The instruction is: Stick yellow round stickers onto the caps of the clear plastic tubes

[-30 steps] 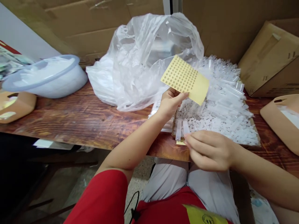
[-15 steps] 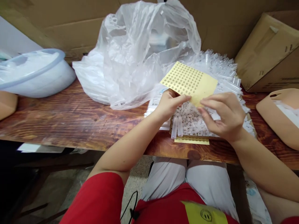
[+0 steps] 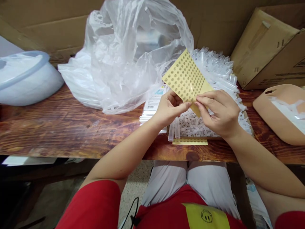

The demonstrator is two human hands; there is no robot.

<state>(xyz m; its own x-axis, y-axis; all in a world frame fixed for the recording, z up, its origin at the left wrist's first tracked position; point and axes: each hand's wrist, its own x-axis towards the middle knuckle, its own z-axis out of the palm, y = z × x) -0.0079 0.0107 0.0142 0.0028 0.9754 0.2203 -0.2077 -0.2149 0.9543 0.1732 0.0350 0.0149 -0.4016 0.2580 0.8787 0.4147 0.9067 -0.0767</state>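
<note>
A yellow sheet (image 3: 186, 76) with rows of small round dark-printed stickers is held up, tilted, over a tray of small translucent plastic pieces (image 3: 197, 124). My left hand (image 3: 170, 108) pinches its lower edge between thumb and fingers. Thumb and fingertips of my right hand (image 3: 218, 111) close on the sheet's lower right part, close beside my left thumb. Two clear tubes (image 3: 174, 129) lie at the tray's left front corner. Another yellow sheet (image 3: 190, 142) shows under the tray's front edge. Printed packets (image 3: 153, 102) are stacked left of the tray.
A large clear plastic bag (image 3: 124, 63) stands behind my hands. More clear tubes (image 3: 214, 63) are heaped at the back right. A blue basin (image 3: 30, 82) is at the left, an orange container (image 3: 274, 111) and a cardboard box (image 3: 267, 47) at the right.
The yellow sheet has turned and bent, with one corner now pointing up. My right hand has come closer to my left and pinches the sheet. The whole view has shifted slightly.
</note>
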